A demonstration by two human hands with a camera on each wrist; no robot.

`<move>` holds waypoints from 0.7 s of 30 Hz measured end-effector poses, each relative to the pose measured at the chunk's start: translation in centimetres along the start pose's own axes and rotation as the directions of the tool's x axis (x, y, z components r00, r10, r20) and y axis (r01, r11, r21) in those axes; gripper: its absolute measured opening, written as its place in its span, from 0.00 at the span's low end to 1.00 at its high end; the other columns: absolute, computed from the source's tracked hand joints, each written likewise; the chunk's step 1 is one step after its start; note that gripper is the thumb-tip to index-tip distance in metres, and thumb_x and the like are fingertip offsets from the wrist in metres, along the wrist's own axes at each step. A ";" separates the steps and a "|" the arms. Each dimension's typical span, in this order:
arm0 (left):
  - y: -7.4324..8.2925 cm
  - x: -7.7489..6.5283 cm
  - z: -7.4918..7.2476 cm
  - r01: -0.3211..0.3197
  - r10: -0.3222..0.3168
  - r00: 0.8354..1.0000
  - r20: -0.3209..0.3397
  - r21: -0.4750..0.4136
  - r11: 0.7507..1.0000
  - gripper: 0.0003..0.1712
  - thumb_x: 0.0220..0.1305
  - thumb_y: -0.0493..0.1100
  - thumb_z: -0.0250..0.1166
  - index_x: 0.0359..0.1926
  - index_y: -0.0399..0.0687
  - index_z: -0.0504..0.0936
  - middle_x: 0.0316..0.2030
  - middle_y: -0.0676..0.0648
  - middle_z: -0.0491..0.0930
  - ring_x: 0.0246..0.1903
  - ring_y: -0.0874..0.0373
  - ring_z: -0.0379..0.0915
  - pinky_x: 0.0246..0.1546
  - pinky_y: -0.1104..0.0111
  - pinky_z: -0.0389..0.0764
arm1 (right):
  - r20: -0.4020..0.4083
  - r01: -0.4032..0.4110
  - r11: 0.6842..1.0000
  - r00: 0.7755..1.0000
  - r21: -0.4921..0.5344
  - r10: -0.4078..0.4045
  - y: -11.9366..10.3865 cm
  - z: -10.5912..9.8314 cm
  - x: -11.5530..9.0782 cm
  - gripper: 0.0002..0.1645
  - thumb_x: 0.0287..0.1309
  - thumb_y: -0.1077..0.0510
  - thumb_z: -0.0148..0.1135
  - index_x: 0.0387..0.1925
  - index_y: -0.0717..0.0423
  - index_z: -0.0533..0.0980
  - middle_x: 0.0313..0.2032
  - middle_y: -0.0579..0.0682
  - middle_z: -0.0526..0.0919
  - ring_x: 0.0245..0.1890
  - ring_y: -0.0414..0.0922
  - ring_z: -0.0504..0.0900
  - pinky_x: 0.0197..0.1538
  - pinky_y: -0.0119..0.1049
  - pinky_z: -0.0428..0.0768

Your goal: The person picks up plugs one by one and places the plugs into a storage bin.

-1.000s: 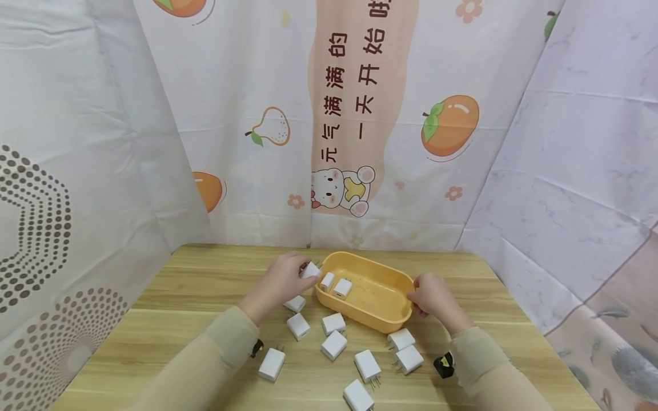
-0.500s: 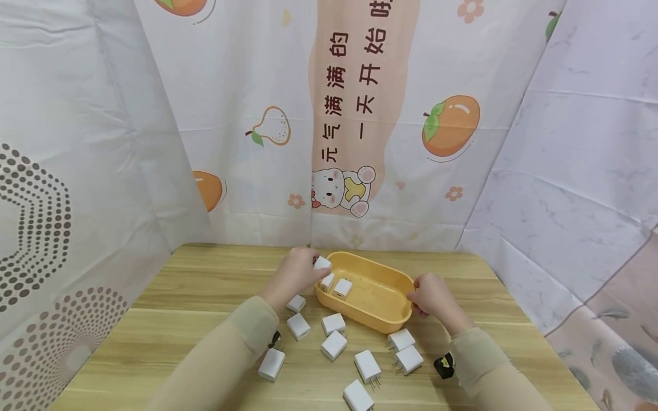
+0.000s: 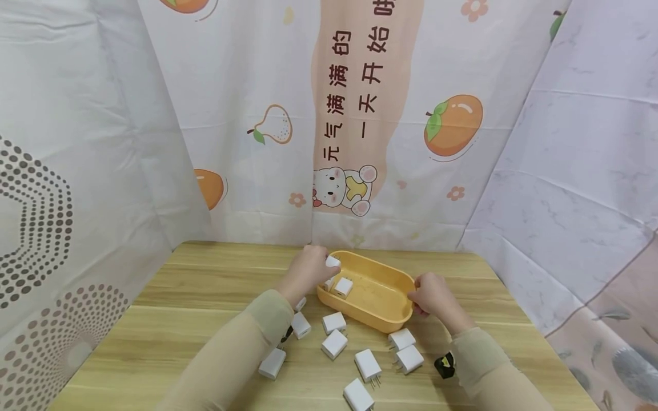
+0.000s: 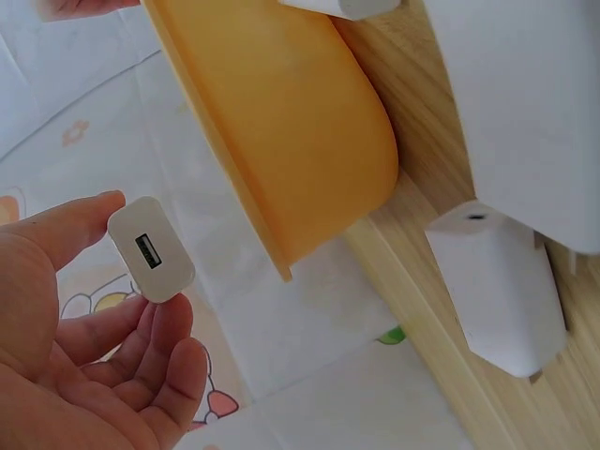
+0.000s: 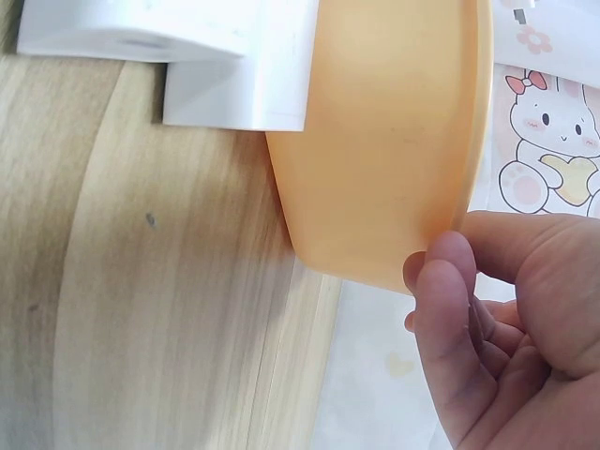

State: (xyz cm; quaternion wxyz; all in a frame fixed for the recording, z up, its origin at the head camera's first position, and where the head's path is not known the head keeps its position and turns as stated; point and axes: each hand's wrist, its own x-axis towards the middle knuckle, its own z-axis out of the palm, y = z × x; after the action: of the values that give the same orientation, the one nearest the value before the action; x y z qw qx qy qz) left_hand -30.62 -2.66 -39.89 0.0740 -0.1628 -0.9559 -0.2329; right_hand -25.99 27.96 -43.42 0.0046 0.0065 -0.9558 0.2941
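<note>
My left hand (image 3: 307, 269) pinches a white USB charger (image 4: 155, 251) between thumb and fingers. In the left wrist view the charger's USB port faces the camera. In the head view it hangs over the left end of a yellow-orange plastic basket (image 3: 379, 298). On the right, my right hand (image 3: 433, 295) pinches the basket's rim between thumb and fingers. Inside the basket's left part lie two chargers; one charger (image 3: 343, 287) shows well, and the other charger (image 3: 328, 284) is partly covered by my left hand.
Several more white chargers lie on the wooden table (image 3: 205, 285) in front of the basket, among them a touching pair of chargers (image 3: 408, 358) at the right and a charger (image 3: 272, 363) beside my left sleeve. A printed curtain (image 3: 247, 188) hangs behind the table.
My left hand has carried its charger rightward, from beside the basket to over its left end. The right hand keeps its grip on the rim, and the basket has stayed in place.
</note>
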 end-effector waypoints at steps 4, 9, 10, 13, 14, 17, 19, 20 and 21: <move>0.7 0.3 0.4 0.013 -0.013 1.000 0.028 -0.008 1.000 0.18 0.62 0.54 0.73 0.35 0.43 0.84 0.28 0.52 0.79 0.26 0.57 0.74 0.30 0.64 0.78 | 0.000 0.002 1.000 1.000 0.000 -0.002 0.1 0.0 0.0 0.15 0.55 0.68 0.61 0.17 0.58 0.70 0.10 0.49 0.77 0.12 0.46 0.80 0.19 0.37 0.80; 1.6 0.7 0.9 0.027 -0.028 0.998 0.055 0.016 0.999 0.17 0.60 0.54 0.74 0.28 0.46 0.82 0.24 0.52 0.77 0.23 0.58 0.71 0.26 0.65 0.75 | 0.003 0.002 1.000 1.000 0.012 -0.002 0.1 0.0 0.0 0.15 0.55 0.69 0.61 0.17 0.59 0.70 0.10 0.49 0.77 0.12 0.46 0.81 0.19 0.38 0.81; 1.7 0.8 1.0 0.028 -0.030 0.998 0.060 0.024 0.999 0.18 0.60 0.54 0.74 0.26 0.47 0.81 0.23 0.52 0.76 0.22 0.58 0.70 0.25 0.65 0.74 | 0.004 0.001 1.000 1.000 0.014 -0.001 0.1 0.0 0.0 0.15 0.55 0.69 0.61 0.17 0.59 0.70 0.10 0.49 0.77 0.12 0.46 0.80 0.19 0.38 0.81; 1.9 1.0 1.5 0.037 -0.040 0.997 0.063 0.049 0.998 0.20 0.60 0.53 0.74 0.20 0.49 0.78 0.20 0.51 0.76 0.19 0.59 0.70 0.22 0.65 0.72 | 0.002 0.009 1.000 1.000 0.013 -0.009 0.1 -0.1 0.0 0.14 0.54 0.69 0.61 0.17 0.59 0.70 0.10 0.49 0.77 0.12 0.46 0.80 0.19 0.38 0.81; 1.9 1.0 1.6 0.040 -0.044 0.997 0.060 0.059 0.997 0.20 0.60 0.53 0.74 0.19 0.49 0.77 0.20 0.52 0.75 0.19 0.59 0.71 0.21 0.66 0.72 | 0.002 0.013 1.000 1.000 0.012 -0.013 0.1 -0.1 0.0 0.14 0.54 0.69 0.62 0.17 0.59 0.70 0.10 0.49 0.77 0.12 0.45 0.80 0.19 0.38 0.81; 2.0 1.3 2.1 0.052 -0.056 0.997 0.059 0.072 0.996 0.22 0.61 0.53 0.73 0.18 0.50 0.75 0.19 0.52 0.74 0.17 0.60 0.71 0.20 0.66 0.71 | 0.002 0.020 1.000 1.000 0.010 -0.020 0.1 -0.1 0.1 0.14 0.55 0.69 0.62 0.17 0.59 0.70 0.11 0.49 0.77 0.12 0.46 0.80 0.20 0.39 0.82; 2.0 1.3 2.4 0.052 -0.057 0.996 0.063 0.081 0.995 0.23 0.61 0.53 0.73 0.17 0.51 0.74 0.18 0.52 0.73 0.17 0.60 0.69 0.20 0.66 0.70 | 0.002 0.019 1.000 1.000 0.006 -0.019 0.1 -0.1 0.1 0.14 0.55 0.69 0.62 0.17 0.59 0.71 0.11 0.49 0.77 0.12 0.46 0.80 0.20 0.40 0.82; 2.1 1.4 2.5 0.049 -0.055 0.996 0.065 0.092 0.995 0.23 0.61 0.53 0.73 0.17 0.52 0.73 0.18 0.53 0.71 0.18 0.60 0.67 0.20 0.66 0.69 | 0.004 0.017 1.000 1.000 0.007 -0.017 0.1 -0.1 0.0 0.14 0.55 0.69 0.62 0.17 0.59 0.71 0.11 0.49 0.77 0.12 0.46 0.80 0.20 0.40 0.82; 2.1 1.4 2.7 0.047 -0.054 0.996 0.069 0.095 0.994 0.23 0.61 0.53 0.73 0.16 0.52 0.72 0.18 0.53 0.70 0.18 0.60 0.66 0.20 0.67 0.69 | 0.006 0.014 1.000 1.000 0.007 -0.014 0.1 -0.1 0.0 0.14 0.56 0.69 0.62 0.17 0.59 0.71 0.11 0.49 0.77 0.12 0.46 0.80 0.20 0.39 0.81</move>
State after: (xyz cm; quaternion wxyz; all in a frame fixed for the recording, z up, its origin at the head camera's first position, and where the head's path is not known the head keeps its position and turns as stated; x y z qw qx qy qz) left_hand -31.33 0.75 -41.03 0.0413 -0.1434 -0.9716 -0.1838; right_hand -26.02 28.06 -43.38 0.0039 0.0140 -0.9547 0.2971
